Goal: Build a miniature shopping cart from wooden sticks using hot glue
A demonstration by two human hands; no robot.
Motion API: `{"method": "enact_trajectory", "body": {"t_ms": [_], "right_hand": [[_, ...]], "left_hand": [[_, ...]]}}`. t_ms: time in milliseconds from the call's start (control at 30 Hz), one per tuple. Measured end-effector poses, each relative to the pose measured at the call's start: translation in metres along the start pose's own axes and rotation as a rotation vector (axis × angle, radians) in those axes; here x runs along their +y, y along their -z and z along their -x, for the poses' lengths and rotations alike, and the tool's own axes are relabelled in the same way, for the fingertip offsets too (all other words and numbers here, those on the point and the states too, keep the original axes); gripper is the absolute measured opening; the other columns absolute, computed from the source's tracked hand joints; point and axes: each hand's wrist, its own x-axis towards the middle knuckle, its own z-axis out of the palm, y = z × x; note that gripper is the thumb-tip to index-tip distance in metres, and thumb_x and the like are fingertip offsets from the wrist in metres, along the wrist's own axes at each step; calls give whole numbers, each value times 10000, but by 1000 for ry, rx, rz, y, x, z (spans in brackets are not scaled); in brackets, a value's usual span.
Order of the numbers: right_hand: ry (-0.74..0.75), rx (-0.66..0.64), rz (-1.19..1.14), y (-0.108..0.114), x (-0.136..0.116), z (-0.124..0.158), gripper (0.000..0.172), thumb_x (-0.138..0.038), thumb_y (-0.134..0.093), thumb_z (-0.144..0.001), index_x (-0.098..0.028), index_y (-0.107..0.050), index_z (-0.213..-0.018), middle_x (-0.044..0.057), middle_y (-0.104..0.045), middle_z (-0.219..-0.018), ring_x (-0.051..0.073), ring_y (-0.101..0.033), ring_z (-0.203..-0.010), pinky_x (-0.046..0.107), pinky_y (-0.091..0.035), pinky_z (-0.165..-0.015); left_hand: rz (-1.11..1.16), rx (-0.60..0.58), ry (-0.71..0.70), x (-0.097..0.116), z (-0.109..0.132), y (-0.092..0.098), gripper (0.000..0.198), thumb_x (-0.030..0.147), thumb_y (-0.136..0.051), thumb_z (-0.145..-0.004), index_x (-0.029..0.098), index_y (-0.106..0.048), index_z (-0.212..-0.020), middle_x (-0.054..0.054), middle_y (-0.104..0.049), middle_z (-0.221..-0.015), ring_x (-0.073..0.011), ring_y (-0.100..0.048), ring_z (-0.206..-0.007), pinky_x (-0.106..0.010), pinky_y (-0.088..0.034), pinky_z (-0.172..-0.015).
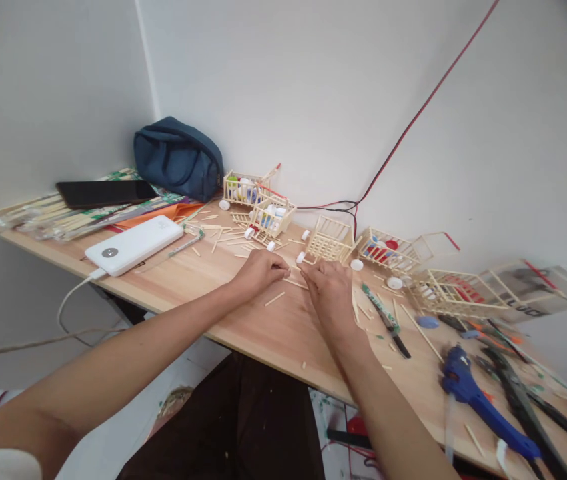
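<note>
Desk (243,333): stick (295,283) btwn L hand (262,269) & R hand (329,287), axis approx. crosswise; hands narrow, grip unclear.

One cam, head-worn. We look forward and down from above the near side of the table (263,333), near enough to catch left hand (257,269) and right hand (332,287) over it. Our lap (223,420) shows below the table, walls (283,100) behind it.
</note>
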Motion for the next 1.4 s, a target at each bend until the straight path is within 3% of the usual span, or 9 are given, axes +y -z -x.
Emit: {"method": "enact_trajectory", "body": {"t_ms": [500, 800, 1400], "right_hand": [[11, -16, -2, 0, -1, -1, 269, -249, -516, -931, -206, -683, -725, 40, -635, -754, 191, -477, -793, 335, -266, -723], [16, 2, -96, -6, 7, 2, 198, -292, -532, -922, -231, -720, -909, 43, -672, -794, 204, -513, -824, 344, -277, -745], [-46, -5, -147, -8, 12, 2, 187, -301, -564, -902, -248, -741, -877, 39, -676, -809, 204, -515, -825, 348, -287, -757]], "left_hand": [[61, 15, -41, -8, -3, -5, 94, 159, -656, -734, 133, -742, -702, -19, -732, -713, -135, -639, -689, -210, -409, -639], [67, 9, -55, -11, -4, -6, 102, 156, -647, -732, 137, -730, -676, -6, -717, -678, -132, -622, -669, -209, -399, -614], [1, 18, -59, -9, -3, -5, 124, 179, -633, -737, 133, -747, -719, -11, -708, -669, -136, -612, -659, -212, -384, -607]]}}
